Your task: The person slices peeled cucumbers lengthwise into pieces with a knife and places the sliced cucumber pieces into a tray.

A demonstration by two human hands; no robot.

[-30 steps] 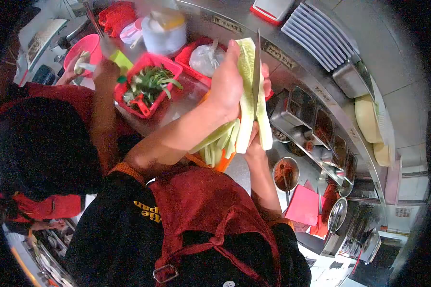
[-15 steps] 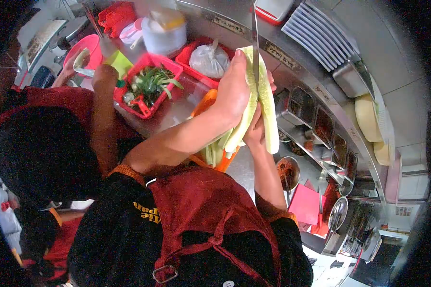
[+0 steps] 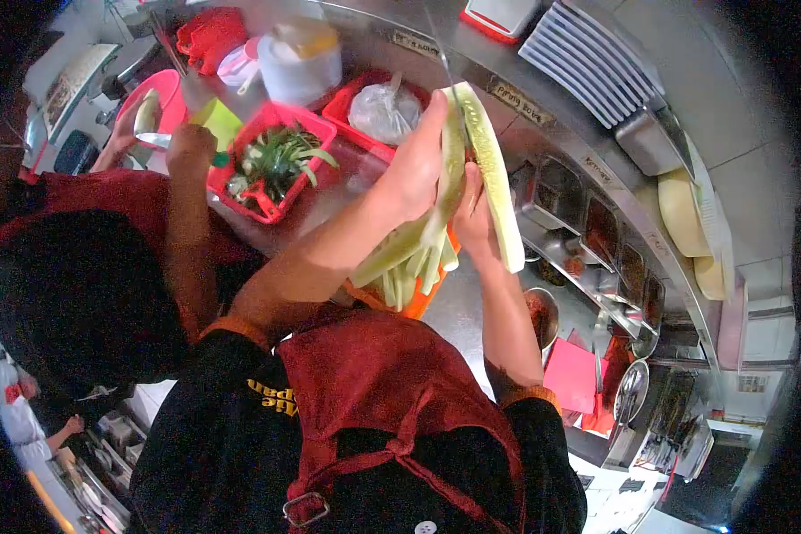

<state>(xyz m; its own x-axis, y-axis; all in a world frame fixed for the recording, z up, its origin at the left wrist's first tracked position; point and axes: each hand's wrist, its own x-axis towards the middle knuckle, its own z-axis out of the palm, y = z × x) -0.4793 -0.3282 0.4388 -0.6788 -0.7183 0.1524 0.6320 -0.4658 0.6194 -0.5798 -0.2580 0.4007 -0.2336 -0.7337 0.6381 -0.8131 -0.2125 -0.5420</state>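
Observation:
A peeled cucumber (image 3: 489,169), slit lengthwise into long pieces with the seedy flesh showing, is held up in front of me. My left hand (image 3: 423,160) wraps round its left side, the fingers hidden behind it. Between the pieces stands a thin knife (image 3: 460,111), its blade pointing up and away. My right hand (image 3: 476,214) is closed low between the pieces at the knife's lower end; the handle itself is hidden. Below, an orange basket (image 3: 418,307) holds several pale cucumber strips (image 3: 409,276), and a longer piece slants over them beneath my left wrist.
At left, a co-worker's hand (image 3: 191,151) grips a green-handled knife near a pale vegetable (image 3: 149,114). A pink basket (image 3: 285,191) of green trimmings and a red tray (image 3: 338,111) with a plastic bag stand beyond. Metal containers (image 3: 601,231) and a pink board (image 3: 570,378) are at right.
The cucumber and both hands have shifted slightly left, and the knife blade tilts more to the left. A cucumber piece at left has swung down over the basket. The co-worker's hands moved slightly.

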